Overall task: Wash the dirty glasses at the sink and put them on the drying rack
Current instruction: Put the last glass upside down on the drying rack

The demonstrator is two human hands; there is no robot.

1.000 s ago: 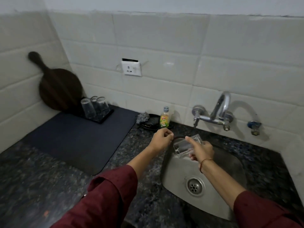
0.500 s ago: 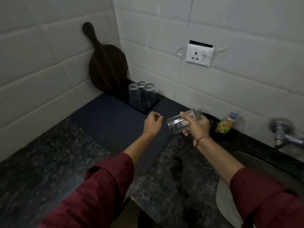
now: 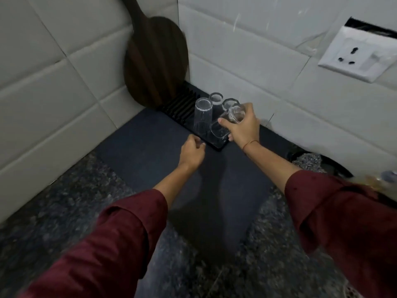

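Speckled granite counter runs under everything. The dark mat on it has the drying rack sitting at its far end, tucked in the corner. A brown wooden board leans on the wall right behind the rack, and there's a wall socket off to the rack's right. The right hand is wrapped around a clear glass, tilted mouth-down over the rack's near end, just beside three upside-down glasses standing on the rack. Can't tell if the rim's touching the rack. The left hand hovers just in front of the rack, fingers curled in, empty.
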